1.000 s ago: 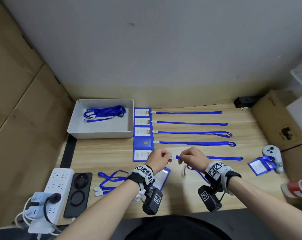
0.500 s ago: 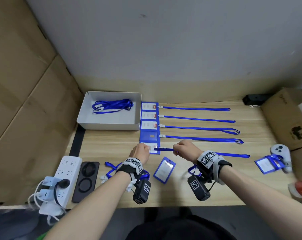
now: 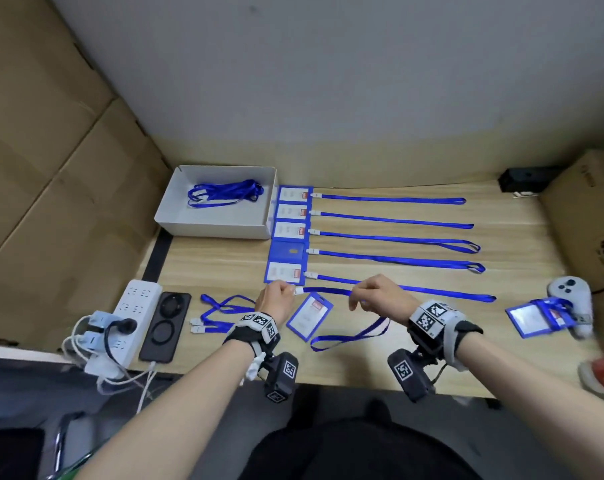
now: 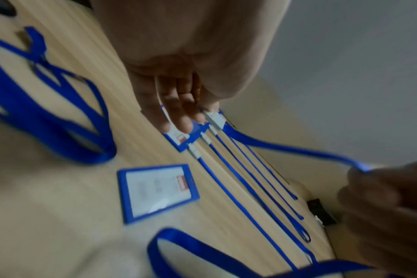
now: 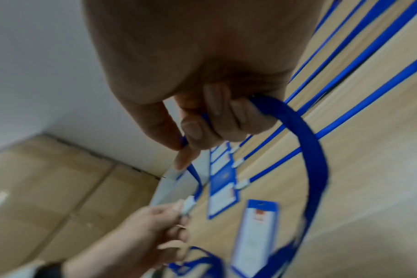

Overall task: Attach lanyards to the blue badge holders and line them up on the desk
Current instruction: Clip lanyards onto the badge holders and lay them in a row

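While left hand [image 3: 275,299] pinches the white clip [image 3: 297,291] of a blue lanyard [image 3: 328,291], right hand [image 3: 380,295] grips the strap further right, held just above the desk [image 3: 224,271], loose badge holder [image 3: 310,317] lying below, near the row of five finished badges [image 3: 286,233]

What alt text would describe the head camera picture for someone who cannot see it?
Two hands stretch a blue lanyard above a wooden desk: left hand pinching its white clip, right hand gripping the strap. Behind lie five finished badges in a row; one loose badge holder waits below.

Bare forearms, grey-black wrist straps [image 3: 257,327], checkered markers, black wrist cameras [image 3: 409,374]
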A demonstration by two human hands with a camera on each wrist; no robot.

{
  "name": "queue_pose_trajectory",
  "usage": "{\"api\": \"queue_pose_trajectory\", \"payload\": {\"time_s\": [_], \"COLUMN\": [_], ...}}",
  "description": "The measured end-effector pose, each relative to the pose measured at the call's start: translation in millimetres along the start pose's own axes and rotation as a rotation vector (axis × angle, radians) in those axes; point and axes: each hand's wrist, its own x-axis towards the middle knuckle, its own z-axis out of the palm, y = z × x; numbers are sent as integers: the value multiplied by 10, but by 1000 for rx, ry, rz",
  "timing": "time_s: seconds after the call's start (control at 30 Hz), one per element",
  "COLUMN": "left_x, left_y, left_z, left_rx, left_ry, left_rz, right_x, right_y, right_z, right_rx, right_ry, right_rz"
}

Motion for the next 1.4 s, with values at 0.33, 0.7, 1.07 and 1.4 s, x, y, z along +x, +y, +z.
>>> {"api": "queue_pose_trajectory", "payload": {"time_s": [0.33,0.7,1.07,1.4], "left_x": [-651,-676,11,1005], "left_y": [-193,-117,8,85], "left_z": [1217,1562,894,-432], "left_rx": [-117,326,135,-88], "left_ry": [-425,-236,-71,46], "left_rz": [-123,-48,-121,-49], "right_x": [-108,-24,147,1022], "right_y": [1682,2027,1720,394], "right_z": [-249,-259,-448,-154], "right_rx": [-272,-365,-158,51], "right_ry": [231,282,286,301], "right_rz": [152,128,80,18]}}
